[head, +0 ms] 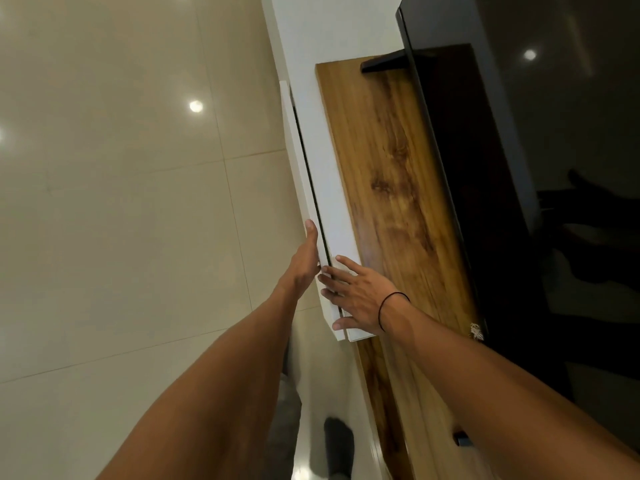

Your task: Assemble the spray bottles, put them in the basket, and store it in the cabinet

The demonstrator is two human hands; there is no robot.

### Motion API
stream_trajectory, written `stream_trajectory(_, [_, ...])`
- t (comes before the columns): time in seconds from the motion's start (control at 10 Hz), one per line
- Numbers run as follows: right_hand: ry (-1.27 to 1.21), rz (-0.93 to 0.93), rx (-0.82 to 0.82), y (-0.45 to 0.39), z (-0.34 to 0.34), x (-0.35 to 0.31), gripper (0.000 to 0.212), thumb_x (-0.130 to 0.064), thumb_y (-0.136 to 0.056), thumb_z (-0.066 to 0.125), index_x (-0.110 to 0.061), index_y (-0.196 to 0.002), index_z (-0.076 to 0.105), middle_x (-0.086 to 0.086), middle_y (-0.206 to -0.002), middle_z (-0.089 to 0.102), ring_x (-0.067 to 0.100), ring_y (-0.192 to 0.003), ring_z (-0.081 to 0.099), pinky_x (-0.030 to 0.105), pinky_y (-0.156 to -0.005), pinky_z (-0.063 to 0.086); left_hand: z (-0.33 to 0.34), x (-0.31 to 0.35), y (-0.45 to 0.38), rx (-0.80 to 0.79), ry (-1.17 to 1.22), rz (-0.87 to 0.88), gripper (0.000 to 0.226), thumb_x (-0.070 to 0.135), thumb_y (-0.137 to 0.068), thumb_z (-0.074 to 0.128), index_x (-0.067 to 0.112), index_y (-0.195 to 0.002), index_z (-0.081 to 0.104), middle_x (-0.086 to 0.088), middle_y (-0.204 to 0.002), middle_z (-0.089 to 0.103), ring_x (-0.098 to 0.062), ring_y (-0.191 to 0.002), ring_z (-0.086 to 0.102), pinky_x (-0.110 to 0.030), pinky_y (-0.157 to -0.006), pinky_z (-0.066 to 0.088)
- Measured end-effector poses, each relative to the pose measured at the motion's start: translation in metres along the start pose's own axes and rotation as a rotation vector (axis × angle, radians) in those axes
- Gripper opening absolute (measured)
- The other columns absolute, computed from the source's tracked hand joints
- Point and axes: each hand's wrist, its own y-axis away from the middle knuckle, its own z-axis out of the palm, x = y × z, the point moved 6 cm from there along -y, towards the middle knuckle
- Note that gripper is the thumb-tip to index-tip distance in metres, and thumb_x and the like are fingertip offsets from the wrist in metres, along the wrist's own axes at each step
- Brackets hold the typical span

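Left hand: fingers straight, flat against the outer face of the white cabinet door.
Right hand: fingers spread, resting on the cabinet top, fingertips touching the door's edge.
Arms: both extended forward.

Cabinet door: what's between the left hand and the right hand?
In the head view, the white cabinet door, almost shut, stands between them. The left hand lies flat on its outer face; the right hand rests on the white cabinet top, fingers over the dark gap.
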Motion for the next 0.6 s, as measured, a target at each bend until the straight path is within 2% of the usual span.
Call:
stream_trajectory(0.1, [-0.002, 0.02, -0.014, 0.003, -0.004, 0.001, 0.086, -0.076, -0.101, 0.011, -0.023, -0.167, 0.023, 0.009, -0.178, 0.007, 0.033, -0.165, -0.006, 0.059, -0.126, -0.02, 0.009, 0.004, -0.001, -0.035, -0.018, 0.023, 0.085, 0.076, -0.101, 0.005, 0.028, -0.17, 0.017, -0.005, -0.176, 0.022, -0.03, -0.163, 0.022, -0.057, -0.132, 0.018])
stream_trajectory(0.2, [-0.002, 0.054, -0.037, 0.008, -0.008, 0.001, 0.084, -0.075, -0.102, 0.014, -0.023, -0.165, 0.03, 0.009, -0.177, 0.012, 0.033, -0.165, -0.005, 0.06, -0.123, -0.023, 0.019, 0.006, 0.0, -0.052, -0.051, 0.009, 0.085, 0.076, -0.101, 0.006, 0.029, -0.171, 0.005, -0.002, -0.179, 0.01, -0.03, -0.165, 0.013, -0.058, -0.133, 0.014])
stream_trajectory(0.4, [-0.057, 0.128, -0.021, 0.02, -0.008, -0.005, 0.083, -0.073, -0.103, 0.015, -0.02, -0.166, 0.029, 0.01, -0.177, 0.01, 0.031, -0.165, -0.006, 0.061, -0.127, -0.016, 0.023, 0.006, 0.005, -0.086, -0.118, 0.002, 0.087, 0.079, -0.098, 0.006, 0.03, -0.17, -0.003, 0.0, -0.179, -0.004, -0.028, -0.166, 0.006, -0.058, -0.133, 0.012])
stream_trajectory(0.5, [-0.125, 0.173, -0.004, 0.032, -0.006, -0.018, 0.084, -0.073, -0.103, 0.015, -0.02, -0.167, 0.025, 0.011, -0.177, 0.008, 0.031, -0.165, -0.005, 0.06, -0.128, -0.013, 0.021, 0.001, 0.022, -0.138, -0.164, 0.015, 0.08, 0.076, -0.101, 0.007, 0.035, -0.169, 0.0, 0.001, -0.179, -0.005, -0.028, -0.166, 0.006, -0.057, -0.132, 0.019])
stream_trajectory(0.6, [-0.223, 0.262, 0.024, 0.052, -0.006, -0.033, 0.083, -0.073, -0.103, 0.016, -0.021, -0.167, 0.023, 0.011, -0.177, 0.008, 0.03, -0.165, -0.003, 0.058, -0.129, -0.013, 0.025, -0.014, 0.041, -0.184, -0.29, -0.036, 0.084, 0.079, -0.099, 0.011, 0.033, -0.169, 0.008, -0.003, -0.179, 0.008, -0.036, -0.161, 0.025, -0.052, -0.125, 0.029])
